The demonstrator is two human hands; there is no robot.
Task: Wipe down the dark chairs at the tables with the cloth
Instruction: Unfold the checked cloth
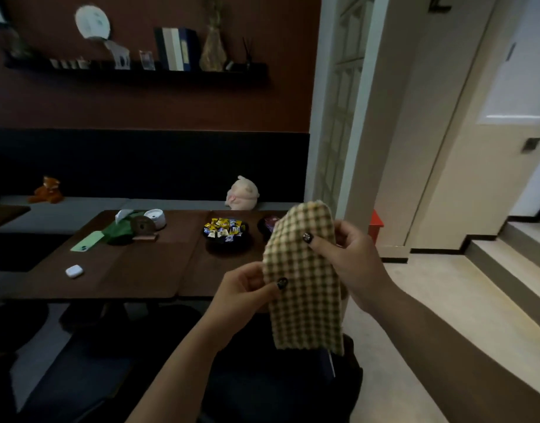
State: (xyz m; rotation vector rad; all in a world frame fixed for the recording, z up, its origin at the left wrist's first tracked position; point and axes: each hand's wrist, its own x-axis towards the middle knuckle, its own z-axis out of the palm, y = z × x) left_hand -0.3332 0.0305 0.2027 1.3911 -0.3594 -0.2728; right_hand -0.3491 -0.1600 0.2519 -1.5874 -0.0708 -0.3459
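Head view, looking down at my two hands holding up a checked cloth (305, 279) in front of my chest. My left hand (247, 291) pinches its lower left edge, thumb on the front and fingers curled behind. My right hand (351, 254) pinches the upper right edge the same way, so the cloth hangs folded lengthwise between them, lifted clear of everything.

Directly below the cloth sits a dark chair (280, 383), pushed in at a brown table (140, 270); a second dark chair (76, 380) sits to the left of my hands. Beyond my hands on the table are a bowl of wrapped sweets (226, 233), a white earbud case (74, 271) and a green phone (87, 241). A pink plush toy (242, 193) rests on the bench behind.

I judge I am readying the cloth. To wipe well, I should fold it into a flat pad, then press it onto the nearest chair's back and sweep in long overlapping strokes.
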